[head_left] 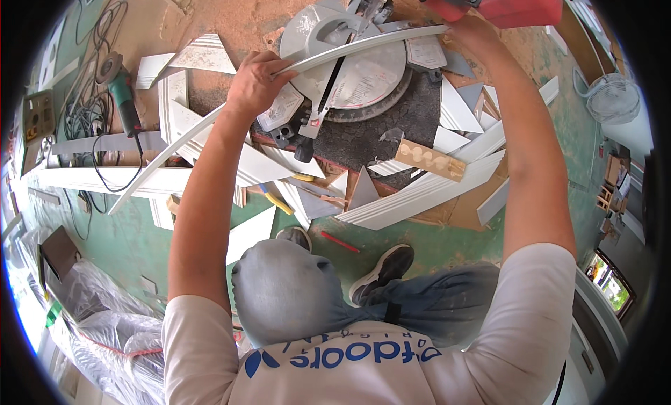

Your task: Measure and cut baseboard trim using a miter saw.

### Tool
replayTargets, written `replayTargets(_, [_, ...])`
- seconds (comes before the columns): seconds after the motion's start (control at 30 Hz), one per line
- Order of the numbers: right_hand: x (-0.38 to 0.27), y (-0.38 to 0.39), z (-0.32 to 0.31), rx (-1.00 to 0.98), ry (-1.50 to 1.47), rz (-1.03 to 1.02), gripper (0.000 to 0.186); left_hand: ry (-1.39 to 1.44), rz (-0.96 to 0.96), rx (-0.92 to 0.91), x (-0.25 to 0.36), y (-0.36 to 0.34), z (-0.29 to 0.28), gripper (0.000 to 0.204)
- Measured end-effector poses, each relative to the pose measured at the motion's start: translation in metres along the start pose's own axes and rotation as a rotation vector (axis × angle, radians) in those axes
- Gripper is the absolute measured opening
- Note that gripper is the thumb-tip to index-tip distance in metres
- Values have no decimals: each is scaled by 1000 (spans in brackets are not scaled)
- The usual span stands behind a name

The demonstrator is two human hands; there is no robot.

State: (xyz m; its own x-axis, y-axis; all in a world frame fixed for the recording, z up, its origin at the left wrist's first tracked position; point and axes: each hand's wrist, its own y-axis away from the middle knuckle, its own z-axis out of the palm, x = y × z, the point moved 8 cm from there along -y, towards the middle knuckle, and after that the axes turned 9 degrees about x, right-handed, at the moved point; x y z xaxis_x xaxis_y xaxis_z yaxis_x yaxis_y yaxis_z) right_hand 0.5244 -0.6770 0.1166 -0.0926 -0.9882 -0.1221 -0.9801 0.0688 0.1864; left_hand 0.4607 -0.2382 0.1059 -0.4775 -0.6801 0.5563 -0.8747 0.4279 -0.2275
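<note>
A long, narrow white trim strip (363,47) crosses the round table of a miter saw (370,76). My left hand (255,83) is closed around the strip at the left of the saw table, and the strip's left part runs on past my forearm. At the strip's visible right end is my right hand (472,36), closed on it below the saw's red housing (524,5). That housing and the hand itself hide some of the right fingers. The dark slot of the saw table runs beneath the strip, between my hands.
White moulding offcuts (426,188) lie around the saw base. A holed wooden block (430,160) rests among them. At left are a green angle grinder (124,97) and tangled cables (87,115). My shoes stand by a red pencil-like stick (340,241); clear plastic wrapping (105,314) lies lower left.
</note>
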Motion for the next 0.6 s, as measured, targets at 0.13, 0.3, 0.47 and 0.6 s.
replayTargets(0.13, [15, -4, 2, -23, 71, -25, 43, 8, 2, -17, 4, -4, 4, 24])
replayTargets(0.3, [20, -3, 1, -3, 77, -14, 45, -15, 0, -23, 6, -6, 6, 28])
replayTargets(0.47, [-3, 2, -3, -72, 245, -131, 45, -10, -17, -34, 2, -6, 2, 28])
replayTargets(0.6, [-3, 4, -14, -42, 178, -13, 45, 2, -16, -33, 5, -7, 0, 26])
